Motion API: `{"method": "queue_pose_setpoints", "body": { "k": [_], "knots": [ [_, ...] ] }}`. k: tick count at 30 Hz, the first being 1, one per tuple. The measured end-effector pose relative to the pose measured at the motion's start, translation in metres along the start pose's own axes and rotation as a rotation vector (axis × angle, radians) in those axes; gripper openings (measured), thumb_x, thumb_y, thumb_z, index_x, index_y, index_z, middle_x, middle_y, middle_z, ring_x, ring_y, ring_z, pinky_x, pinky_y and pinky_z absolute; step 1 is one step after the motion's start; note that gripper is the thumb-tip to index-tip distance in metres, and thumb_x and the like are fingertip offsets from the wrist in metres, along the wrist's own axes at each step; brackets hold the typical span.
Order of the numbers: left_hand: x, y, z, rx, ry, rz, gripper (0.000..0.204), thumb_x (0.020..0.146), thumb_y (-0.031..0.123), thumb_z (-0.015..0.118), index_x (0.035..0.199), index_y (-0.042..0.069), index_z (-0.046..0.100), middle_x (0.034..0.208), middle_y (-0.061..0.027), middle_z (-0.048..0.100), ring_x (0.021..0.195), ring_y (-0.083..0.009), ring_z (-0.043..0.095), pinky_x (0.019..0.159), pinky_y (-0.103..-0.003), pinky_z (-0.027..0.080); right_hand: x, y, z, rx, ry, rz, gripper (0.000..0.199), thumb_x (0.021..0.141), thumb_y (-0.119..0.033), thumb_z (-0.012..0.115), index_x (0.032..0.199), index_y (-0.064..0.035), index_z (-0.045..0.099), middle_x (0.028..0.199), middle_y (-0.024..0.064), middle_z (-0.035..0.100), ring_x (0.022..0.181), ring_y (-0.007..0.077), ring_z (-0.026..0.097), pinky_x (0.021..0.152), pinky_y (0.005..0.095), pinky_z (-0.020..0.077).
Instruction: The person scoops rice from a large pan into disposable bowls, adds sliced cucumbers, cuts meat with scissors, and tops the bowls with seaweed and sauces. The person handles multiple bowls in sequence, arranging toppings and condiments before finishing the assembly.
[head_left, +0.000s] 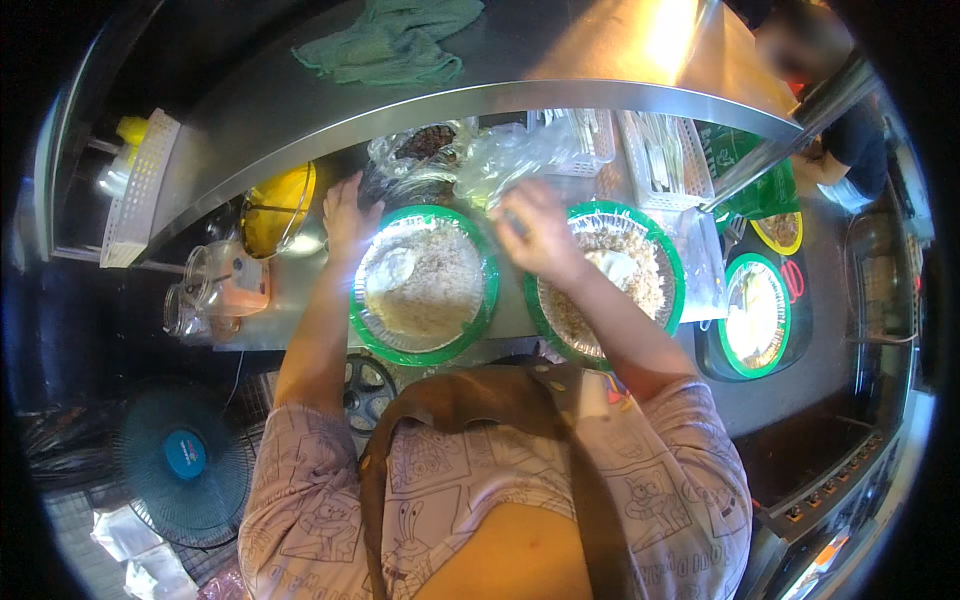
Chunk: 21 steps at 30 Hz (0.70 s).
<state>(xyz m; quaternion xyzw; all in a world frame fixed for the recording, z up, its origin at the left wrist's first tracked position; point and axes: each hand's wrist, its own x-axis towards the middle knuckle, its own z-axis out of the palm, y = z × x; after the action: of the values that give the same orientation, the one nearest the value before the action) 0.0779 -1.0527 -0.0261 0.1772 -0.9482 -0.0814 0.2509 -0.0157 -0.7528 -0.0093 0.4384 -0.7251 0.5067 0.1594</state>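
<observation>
Two round foil trays with green rims lie side by side before me. The left tray (425, 345) holds pale grains with a white lump at its upper left. Browner grains fill the right tray (672, 255), under my right forearm. Behind them lies a clear plastic bag (405, 150) with dark brown, crumbly contents, its loose film (510, 155) spreading rightward. My left hand (348, 220) is at the bag's left side, thumb and fingers apart. Above the gap between the trays, my right hand (540, 230) has curled fingers closed at the film's lower edge; the fingertips are partly hidden.
White baskets (665, 160) of thin packets stand behind the right tray. A yellow pail (280, 210) and clear jars (235, 280) are at left. A steel shelf (560, 95) crosses above, with a green cloth (395, 40). Another green-rimmed tray (757, 315) lies right; a person stands beyond.
</observation>
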Motion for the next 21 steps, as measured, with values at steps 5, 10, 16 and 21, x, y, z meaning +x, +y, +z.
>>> {"method": "queue_pose_setpoints", "body": {
  "k": [5, 10, 16, 21],
  "knots": [
    [-0.005, 0.123, -0.027, -0.543, -0.297, 0.01, 0.055, 0.084, 0.024, 0.071, 0.133, 0.009, 0.051, 0.118, -0.0147, 0.059, 0.107, -0.0252, 0.057, 0.093, -0.038, 0.045, -0.02, -0.003, 0.036, 0.074, -0.148, -0.277, 0.015, 0.08, -0.003, 0.065, 0.093, -0.0114, 0.062, 0.094, 0.0151, 0.061, 0.092, 0.0353, 0.059, 0.082, 0.0441, 0.0472],
    [0.003, 0.103, 0.008, -1.106, -0.422, -0.278, 0.034, 0.087, -0.002, 0.06, 0.12, 0.0, 0.056, 0.112, -0.0155, 0.063, 0.093, -0.0193, 0.062, 0.085, -0.031, 0.049, -0.026, 0.012, 0.029, 0.006, -0.442, -0.123, 0.021, 0.09, -0.017, 0.055, 0.11, -0.013, 0.057, 0.1, 0.0177, 0.061, 0.096, 0.0366, 0.061, 0.083, 0.047, 0.0491],
    [-0.005, 0.09, 0.0, -1.619, -0.076, -0.893, 0.023, 0.088, -0.007, 0.053, 0.108, 0.002, 0.059, 0.102, -0.0117, 0.062, 0.083, -0.0205, 0.058, 0.071, -0.03, 0.048, -0.005, 0.031, -0.009, -0.039, -0.618, 0.194, 0.035, 0.096, -0.034, 0.05, 0.119, -0.0085, 0.055, 0.116, 0.0194, 0.059, 0.104, 0.0388, 0.058, 0.088, 0.0448, 0.0477],
    [-0.012, 0.092, -0.003, -0.967, -0.059, -0.677, 0.034, 0.079, -0.013, 0.047, 0.101, 0.008, 0.063, 0.094, -0.0059, 0.061, 0.075, -0.019, 0.054, 0.065, -0.029, 0.045, -0.001, 0.058, -0.025, -0.192, -0.639, 0.29, 0.044, 0.095, -0.037, 0.047, 0.128, -0.0085, 0.05, 0.12, 0.0226, 0.057, 0.11, 0.0396, 0.055, 0.09, 0.0476, 0.0452]
  ]
}}
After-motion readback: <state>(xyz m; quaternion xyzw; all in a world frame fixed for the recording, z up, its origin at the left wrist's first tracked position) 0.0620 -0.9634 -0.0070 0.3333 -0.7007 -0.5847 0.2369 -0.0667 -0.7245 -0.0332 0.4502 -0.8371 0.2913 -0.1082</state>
